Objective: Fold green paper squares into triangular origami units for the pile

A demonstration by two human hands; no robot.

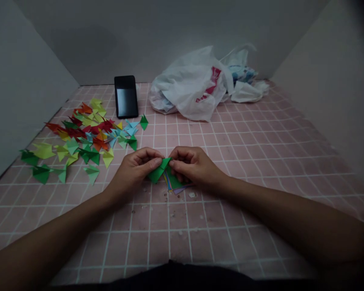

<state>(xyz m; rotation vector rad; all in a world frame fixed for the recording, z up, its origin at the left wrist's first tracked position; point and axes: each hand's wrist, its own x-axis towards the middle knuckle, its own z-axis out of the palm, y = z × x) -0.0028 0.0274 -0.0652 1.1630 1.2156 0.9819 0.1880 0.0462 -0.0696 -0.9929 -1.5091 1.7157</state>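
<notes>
A piece of green origami paper [156, 173], partly folded with a slanting edge, is held up between my two hands near the middle of the table. My left hand [141, 163] pinches its upper left side between thumb and fingers. At its upper right corner, my right hand [192, 163] is closed with thumb and index finger on the paper. Just below lies a stack of coloured paper sheets [175, 181], green on top with blue, yellow and purple edges showing. My right fingers hide part of this stack; whether they touch it I cannot tell.
Many small folded paper pieces [79, 137] in green, yellow, red, orange and blue are heaped at the left. Behind them a black phone [126, 97] lies on the pink checked tablecloth [261, 137]. A white plastic bag [194, 81] and crumpled wrappings [245, 91] sit by the back wall.
</notes>
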